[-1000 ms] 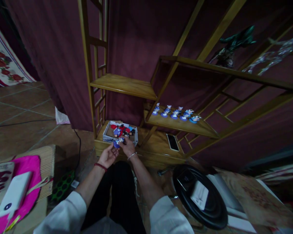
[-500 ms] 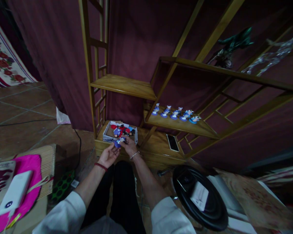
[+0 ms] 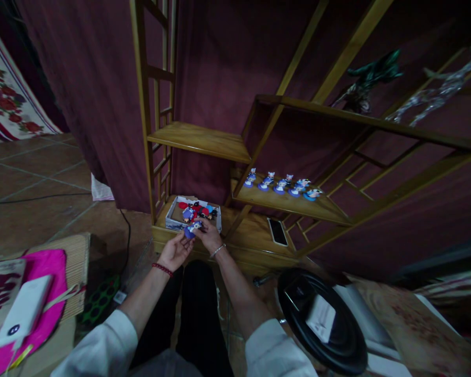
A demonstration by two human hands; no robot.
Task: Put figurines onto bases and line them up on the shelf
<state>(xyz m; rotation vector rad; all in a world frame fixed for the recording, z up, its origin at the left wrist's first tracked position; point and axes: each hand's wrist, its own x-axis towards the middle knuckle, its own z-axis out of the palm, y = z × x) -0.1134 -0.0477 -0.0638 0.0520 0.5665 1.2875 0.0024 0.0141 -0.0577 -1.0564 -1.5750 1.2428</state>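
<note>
Between my two hands is a small figurine with a purple round base and a white and blue body. Palm upward, my left hand has its fingers closed on the base side. My right hand pinches the figurine from the other side, covering part of it. Just beyond is a shallow open box holding several red, black, blue and purple figurines. On the shelf to the right, several similar figurines stand in a row.
A phone lies on the cabinet's lower board. Above are a bare wooden shelf and slanting frame bars. A black round stool stands at right. At left, a white power bank lies on pink cloth.
The camera view has shifted very slightly. Both hands keep the figurine in nearly the same place, with no clear change in grip.
</note>
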